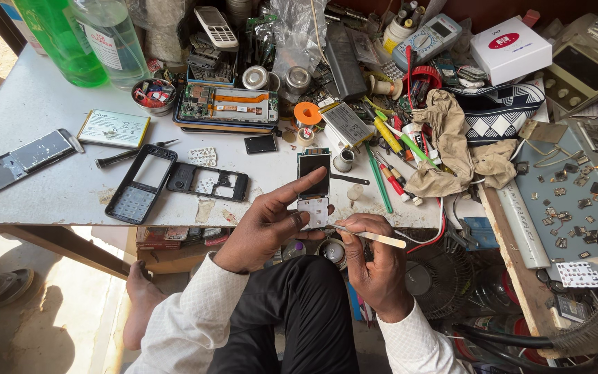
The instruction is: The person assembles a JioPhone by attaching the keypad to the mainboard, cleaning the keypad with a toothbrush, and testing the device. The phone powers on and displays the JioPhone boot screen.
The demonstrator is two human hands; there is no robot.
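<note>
Left hand (pixel 264 228) pinches a small bare phone board with dark rectangular screen and white keypad (pixel 313 187), held upright at the white table (pixel 36 111) edge. Right hand (pixel 375 266) grips a pale slim tool (pixel 368 236), tip at the keypad.

A stripped phone board (pixel 313 187) with dark screen above a white keypad lies upright at the table's front edge, a slim white tool (pixel 375 238) angled beside its lower end.

The left hand (pixel 266 225) holds a small stripped phone board with a dark screen (pixel 313 185) at the near edge of the white desk (pixel 36 111), its index finger lying along the screen. The right hand (pixel 375 260) pinches pale tweezers (pixel 367 235) (tip beside the board's lower part). To the left lie a black plastic phone frame (pixel 140 183) and a black back housing (pixel 207 182), just beside each other.
</note>
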